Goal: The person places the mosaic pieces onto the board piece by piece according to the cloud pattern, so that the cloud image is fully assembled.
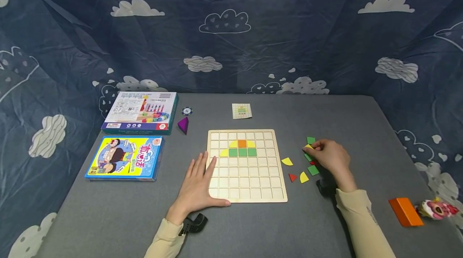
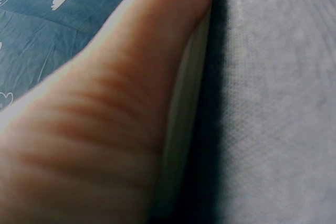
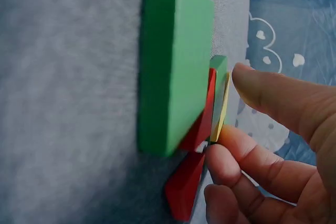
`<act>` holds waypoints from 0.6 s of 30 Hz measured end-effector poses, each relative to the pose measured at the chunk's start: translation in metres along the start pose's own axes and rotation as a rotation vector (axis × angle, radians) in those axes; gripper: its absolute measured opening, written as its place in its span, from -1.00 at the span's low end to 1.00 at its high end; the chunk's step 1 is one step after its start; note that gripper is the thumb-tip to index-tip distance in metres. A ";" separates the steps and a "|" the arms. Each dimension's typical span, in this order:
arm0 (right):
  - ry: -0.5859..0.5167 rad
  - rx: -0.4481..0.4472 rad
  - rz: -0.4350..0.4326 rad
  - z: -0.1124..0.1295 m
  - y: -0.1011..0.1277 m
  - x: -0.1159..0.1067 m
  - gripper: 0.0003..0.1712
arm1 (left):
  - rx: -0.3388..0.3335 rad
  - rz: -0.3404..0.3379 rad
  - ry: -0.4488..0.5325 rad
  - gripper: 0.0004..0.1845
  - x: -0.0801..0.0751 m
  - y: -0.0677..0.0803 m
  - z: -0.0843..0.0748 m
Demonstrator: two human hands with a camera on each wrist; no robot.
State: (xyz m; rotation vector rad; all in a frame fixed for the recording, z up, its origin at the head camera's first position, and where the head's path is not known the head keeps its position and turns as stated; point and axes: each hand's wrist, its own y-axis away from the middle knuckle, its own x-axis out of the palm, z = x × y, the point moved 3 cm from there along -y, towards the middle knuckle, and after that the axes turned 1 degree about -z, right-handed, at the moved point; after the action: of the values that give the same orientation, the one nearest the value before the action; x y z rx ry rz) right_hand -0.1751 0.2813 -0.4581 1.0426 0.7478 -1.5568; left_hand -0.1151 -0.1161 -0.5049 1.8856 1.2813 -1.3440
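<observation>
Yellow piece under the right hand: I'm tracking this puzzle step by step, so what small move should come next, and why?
Probably lift the yellow piece clear of the pile: the right hand pinches it among green and red pieces, while the left hand lies flat on the grid board, whose picture is only partly filled.

Grey felt-covered table (image 1: pixel 253 226). On it: wooden grid board (image 1: pixel 249 185) at centre, small pattern card (image 1: pixel 241 111) behind it. Left side: 2 game boxes, white/teal one (image 1: pixel 141 112) and blue/yellow one (image 1: pixel 124 158), plus purple pyramid (image 1: pixel 183 124) and poker chip (image 1: pixel 187 111). Right of board: loose green/yellow/red pcs (image 1: pixel 304 169). Far right edge: orange block (image 1: pixel 405 211), small pink toy (image 1: pixel 437 209).
</observation>
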 end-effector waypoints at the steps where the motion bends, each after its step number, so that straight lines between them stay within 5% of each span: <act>1: 0.008 0.010 0.002 0.001 0.000 0.000 -0.52 | 0.000 -0.001 0.003 0.40 0.000 0.000 0.000; 18: -0.049 -0.003 0.018 0.010 -0.006 0.007 -0.64 | -0.005 0.014 -0.022 0.40 -0.001 0.000 0.000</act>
State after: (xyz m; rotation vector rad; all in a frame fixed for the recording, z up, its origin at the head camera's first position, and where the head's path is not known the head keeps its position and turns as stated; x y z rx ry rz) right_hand -0.1838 0.2710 -0.4611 1.0033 0.7047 -1.5600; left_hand -0.1152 -0.1165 -0.5042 1.8673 1.2574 -1.3499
